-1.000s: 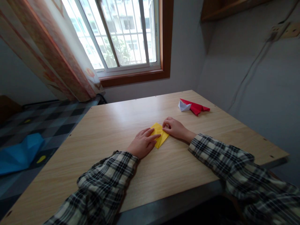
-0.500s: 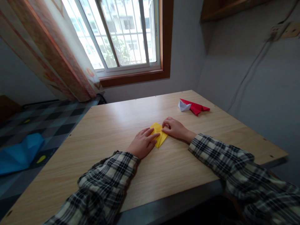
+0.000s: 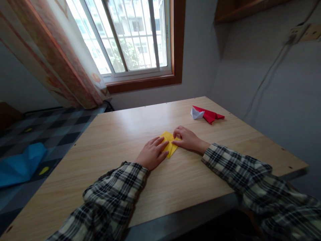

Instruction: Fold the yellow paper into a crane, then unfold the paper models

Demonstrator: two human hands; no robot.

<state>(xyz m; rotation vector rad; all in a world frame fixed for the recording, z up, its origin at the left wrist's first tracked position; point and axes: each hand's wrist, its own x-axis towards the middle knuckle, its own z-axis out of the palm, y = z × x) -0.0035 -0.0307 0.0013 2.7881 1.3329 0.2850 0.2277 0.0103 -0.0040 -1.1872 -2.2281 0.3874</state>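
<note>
A small folded sheet of yellow paper [image 3: 167, 136] lies on the wooden table, with creases and flaps showing. My left hand [image 3: 151, 153] rests on its left side, fingers stretched out and spread. At the paper's right side, my right hand [image 3: 187, 139] has thumb and forefinger closed on a flap or edge. The fingertips of both hands cover parts of the sheet, so the exact fold is hard to make out.
Beyond my right hand, a white paper boat [image 3: 197, 113] stands against a red paper plane [image 3: 211, 115]. Left of the table [image 3: 100, 157], blue folded paper [image 3: 23, 164] lies on a checked cloth [image 3: 65, 124]. A window [image 3: 140, 36] and curtain [image 3: 72, 67] are behind.
My right fingertips have shifted slightly on the yellow paper, and a flap now shows spread out beneath them at the right. My left hand has barely moved.
</note>
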